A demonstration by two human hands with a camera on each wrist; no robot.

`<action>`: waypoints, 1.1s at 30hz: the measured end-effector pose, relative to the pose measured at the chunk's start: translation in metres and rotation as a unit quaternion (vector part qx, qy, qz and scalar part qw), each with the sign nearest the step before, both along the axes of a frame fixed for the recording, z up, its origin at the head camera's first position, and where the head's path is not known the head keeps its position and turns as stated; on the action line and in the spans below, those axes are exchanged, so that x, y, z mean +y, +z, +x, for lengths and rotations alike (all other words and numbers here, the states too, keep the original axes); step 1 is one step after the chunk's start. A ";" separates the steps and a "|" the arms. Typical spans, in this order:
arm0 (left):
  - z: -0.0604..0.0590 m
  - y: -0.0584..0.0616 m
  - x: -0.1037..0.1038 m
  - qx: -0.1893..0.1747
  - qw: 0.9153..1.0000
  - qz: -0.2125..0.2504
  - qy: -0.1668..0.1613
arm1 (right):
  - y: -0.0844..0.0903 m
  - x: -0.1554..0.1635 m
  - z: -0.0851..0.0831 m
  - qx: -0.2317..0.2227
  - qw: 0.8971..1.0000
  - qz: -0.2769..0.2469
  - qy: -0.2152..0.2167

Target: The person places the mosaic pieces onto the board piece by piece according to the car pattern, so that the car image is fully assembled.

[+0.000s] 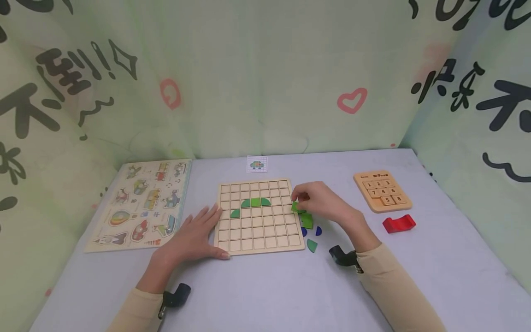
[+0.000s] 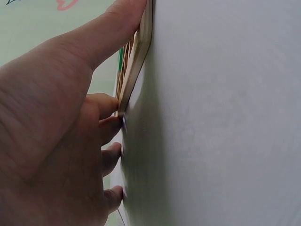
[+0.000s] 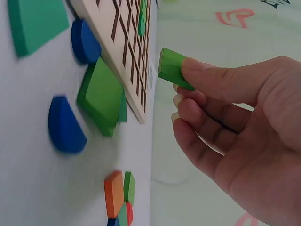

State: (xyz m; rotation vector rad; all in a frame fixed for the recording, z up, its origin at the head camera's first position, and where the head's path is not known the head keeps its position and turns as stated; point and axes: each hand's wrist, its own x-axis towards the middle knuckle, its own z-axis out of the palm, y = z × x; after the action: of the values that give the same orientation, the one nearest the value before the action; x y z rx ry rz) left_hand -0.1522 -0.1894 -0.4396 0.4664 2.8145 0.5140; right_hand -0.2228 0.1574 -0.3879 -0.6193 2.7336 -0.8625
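Note:
My right hand (image 1: 321, 201) pinches a bright green square block (image 3: 170, 67) between thumb and fingers, raised beside the right edge of a wooden grid board (image 1: 264, 231). My left hand (image 1: 192, 237) lies along the board's left side, fingers extended and thumb at the near left corner. On the board, a bright green square (image 1: 255, 202) sits between two dark green curved pieces; another dark green curved piece (image 1: 235, 214) lies lower left. Right of the board are another bright green block (image 3: 101, 92), two blue rounded pieces and a teal green quarter-round piece (image 1: 312, 245).
A small pattern card (image 1: 256, 164) lies behind the board. A picture puzzle board (image 1: 145, 203) is at left. A number puzzle (image 1: 382, 191) and a red curved block (image 1: 399, 224) stand at right. An orange block (image 3: 114, 194) lies among other coloured pieces.

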 end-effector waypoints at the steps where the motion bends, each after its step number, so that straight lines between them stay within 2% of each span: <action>1: 0.000 0.000 0.000 0.000 1.000 0.000 0.000 | 0.000 -0.003 0.000 0.001 1.000 -0.005 0.002; 7: 0.001 0.002 -0.001 -0.003 1.000 0.000 0.002 | -0.003 -0.026 -0.001 0.005 0.999 -0.032 0.018; 17: -0.001 -0.002 -0.001 -0.001 1.000 0.003 0.001 | -0.012 -0.074 -0.004 0.013 0.997 -0.055 0.050; 28: -0.002 -0.004 -0.001 -0.004 1.000 0.004 0.002 | -0.023 -0.109 -0.007 0.029 0.997 -0.053 0.049; 33: -0.002 -0.004 -0.001 -0.005 1.000 0.004 0.002 | -0.028 -0.118 -0.008 0.042 0.997 -0.033 0.057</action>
State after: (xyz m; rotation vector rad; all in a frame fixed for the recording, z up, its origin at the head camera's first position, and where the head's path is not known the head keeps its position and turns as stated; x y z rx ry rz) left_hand -0.1541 -0.1909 -0.4438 0.4595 2.8059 0.5270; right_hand -0.2306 0.0394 -0.4157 -0.8338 2.7220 -0.9219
